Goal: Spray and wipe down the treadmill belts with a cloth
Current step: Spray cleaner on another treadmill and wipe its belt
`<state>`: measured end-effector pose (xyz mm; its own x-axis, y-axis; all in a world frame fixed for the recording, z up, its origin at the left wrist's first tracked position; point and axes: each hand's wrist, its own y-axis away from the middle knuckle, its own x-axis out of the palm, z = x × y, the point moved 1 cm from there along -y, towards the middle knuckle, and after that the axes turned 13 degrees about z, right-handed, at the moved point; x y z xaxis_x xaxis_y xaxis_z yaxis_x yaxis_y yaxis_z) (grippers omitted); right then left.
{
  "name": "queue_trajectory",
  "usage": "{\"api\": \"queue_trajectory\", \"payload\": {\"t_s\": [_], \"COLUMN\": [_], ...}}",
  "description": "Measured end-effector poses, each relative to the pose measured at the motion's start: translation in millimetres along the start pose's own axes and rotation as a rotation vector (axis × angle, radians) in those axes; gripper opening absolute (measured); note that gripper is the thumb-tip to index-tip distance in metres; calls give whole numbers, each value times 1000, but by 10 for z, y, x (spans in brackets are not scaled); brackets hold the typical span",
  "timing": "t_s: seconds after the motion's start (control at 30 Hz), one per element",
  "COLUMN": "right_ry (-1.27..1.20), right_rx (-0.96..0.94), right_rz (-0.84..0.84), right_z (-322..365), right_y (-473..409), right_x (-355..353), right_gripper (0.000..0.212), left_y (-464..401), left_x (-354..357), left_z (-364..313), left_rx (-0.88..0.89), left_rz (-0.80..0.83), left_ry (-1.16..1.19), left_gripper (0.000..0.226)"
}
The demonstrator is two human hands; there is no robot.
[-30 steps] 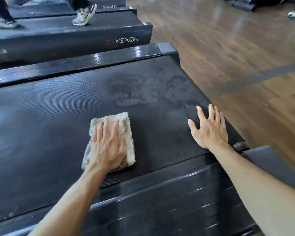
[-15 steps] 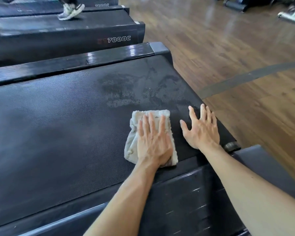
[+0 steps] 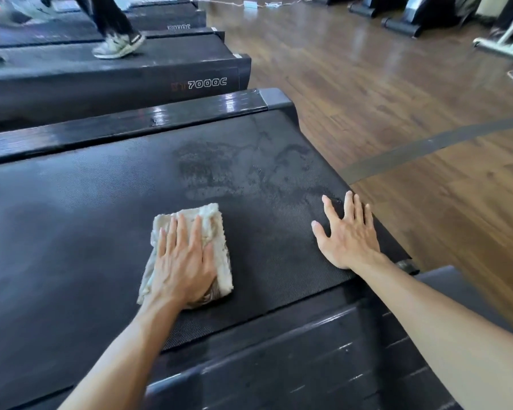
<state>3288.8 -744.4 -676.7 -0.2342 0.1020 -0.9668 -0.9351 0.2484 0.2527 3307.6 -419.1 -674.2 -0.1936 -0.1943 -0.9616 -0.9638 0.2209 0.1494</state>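
Observation:
The black treadmill belt point(image 3: 80, 220) fills the middle of the head view, with a damp, blotchy patch point(image 3: 237, 170) toward its far right end. A folded cream cloth point(image 3: 214, 232) lies on the belt under my left hand point(image 3: 184, 261), which presses flat on it with fingers spread. My right hand point(image 3: 347, 235) rests palm down on the bare belt near its right end, fingers apart, holding nothing. No spray bottle shows.
A glossy black side rail point(image 3: 125, 122) borders the belt's far side, and a dark rail point(image 3: 293, 359) the near side. Beyond is a second treadmill point(image 3: 101, 81) marked 7000C, where a person's sneaker point(image 3: 117, 45) steps. Wooden floor point(image 3: 397, 93) lies to the right.
My left hand slid the cloth right toward my right hand, then back left along the belt. My right hand stayed planted. The person on the far treadmill kept stepping.

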Motion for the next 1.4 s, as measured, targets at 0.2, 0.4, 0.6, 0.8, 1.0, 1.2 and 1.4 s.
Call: {"api": "queue_trajectory", "payload": {"t_s": [0.2, 0.4, 0.6, 0.8, 1.0, 1.2, 1.4], "right_ry": [-50, -39, -37, -19, -36, -41, -40], "right_rx": [1, 9, 10, 14, 11, 3, 4], "right_rz": [22, -75, -115, -102, -106, -129, -136], "right_z": [121, 140, 132, 126, 125, 130, 131], "right_y": [-293, -419, -431, -441, -419, -424, -425], "right_x": [-125, -69, -30, -27, -42, -35, -27], "right_gripper": [67, 78, 78, 77, 77, 76, 76], "left_y": [-339, -1138, -1440, -1073, -1379, -1642, -1668], "left_x": [-48, -243, -261, -4, -258, -422, -410], "left_z": [51, 27, -567, -772, -363, 271, -554], "left_rx": [-34, -64, 198, 458, 300, -94, 44], "left_rz": [-7, -3, 77, 39, 47, 91, 53], "left_ry": [7, 1, -72, -76, -78, -66, -176], "left_gripper": [84, 84, 86, 70, 66, 64, 48]}}
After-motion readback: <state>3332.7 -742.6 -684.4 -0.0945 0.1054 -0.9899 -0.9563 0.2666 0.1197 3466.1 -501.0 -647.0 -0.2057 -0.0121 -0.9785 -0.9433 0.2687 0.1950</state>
